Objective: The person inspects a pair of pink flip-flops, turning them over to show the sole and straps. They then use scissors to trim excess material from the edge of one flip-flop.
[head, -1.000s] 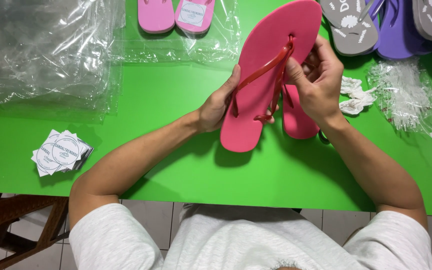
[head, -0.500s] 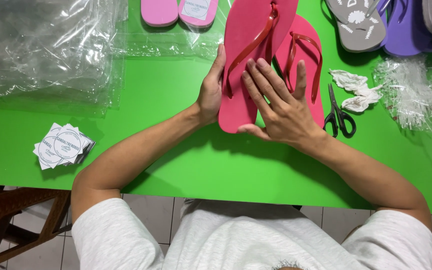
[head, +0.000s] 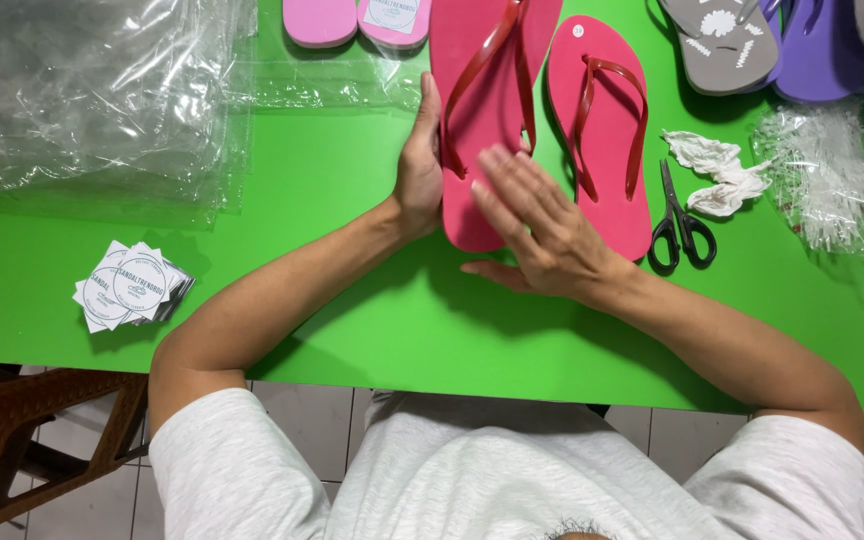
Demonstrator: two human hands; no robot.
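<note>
1. The green table (head: 332, 300) fills the frame; clear plastic bags (head: 92, 100), seemingly empty, lie at upper left.
2. Two pink flip-flops sit upper centre: left flip-flop (head: 482, 110), right flip-flop (head: 602, 130).
3. The left hand (head: 419, 175) grips the left flip-flop's edge; the right hand (head: 542, 230) hovers flat and spread, holding nothing.
4. Best to align both soles evenly.

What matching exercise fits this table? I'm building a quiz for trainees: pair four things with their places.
Things:
1. black scissors
2. stack of round-printed labels
3. clear plastic bags
4. grey flip-flop

Places:
A. far left of the green table
B. right of the pink flip-flops
C. top right edge
D. near left, by the left arm

Pairs: 1-B, 2-D, 3-A, 4-C
</note>
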